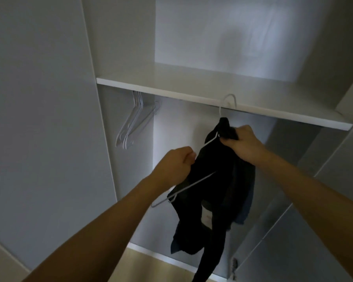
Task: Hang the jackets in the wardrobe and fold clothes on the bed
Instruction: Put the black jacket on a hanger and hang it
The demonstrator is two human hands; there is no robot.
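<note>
The step in hand looks like hanging a jacket (218,192) in the wardrobe (130,58). The dark jacket sits on a white hanger (194,185) whose hook reaches the shelf (212,96) edge. The right hand (245,143) grips the collar with curled fingers; the left hand (177,163) pinches the near shoulder. Next, the hook likely needs seating on the rail, which the shelf hides. Spare hangers (134,121) hang near the left wall. Dim light blurs the jacket's folds

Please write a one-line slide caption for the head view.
Both hands, left hand and right hand, grip a dark jacket on a white hanger at the wardrobe shelf.
</note>
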